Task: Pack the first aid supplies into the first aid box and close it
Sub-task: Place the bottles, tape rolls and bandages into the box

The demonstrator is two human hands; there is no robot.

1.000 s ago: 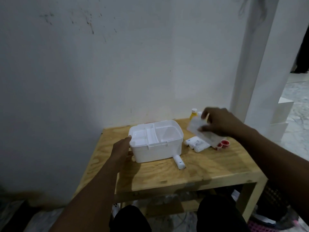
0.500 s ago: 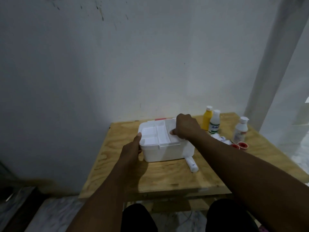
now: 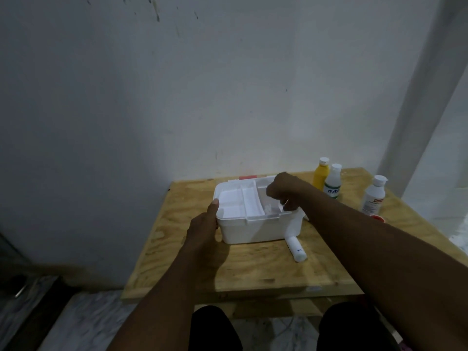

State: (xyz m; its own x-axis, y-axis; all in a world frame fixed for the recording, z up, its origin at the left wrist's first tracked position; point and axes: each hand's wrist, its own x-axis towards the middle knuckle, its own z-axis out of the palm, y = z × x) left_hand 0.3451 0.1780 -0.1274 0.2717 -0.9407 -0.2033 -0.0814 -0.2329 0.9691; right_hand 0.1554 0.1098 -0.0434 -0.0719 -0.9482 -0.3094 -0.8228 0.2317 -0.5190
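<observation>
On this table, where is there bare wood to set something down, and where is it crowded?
The table is bare along its near edge in front of the box, and along its left edge beside the left hand. The right side is crowded: three bottles, a red cap, the white tube and the right hand.

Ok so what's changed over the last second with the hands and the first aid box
The right hand carried a flat clear packet from beside the bottles over to the first aid box and now reaches into its right compartment. Whether it has let go is unclear. The left hand stayed on the box's left side, and the white tube and bottles have not moved.
</observation>
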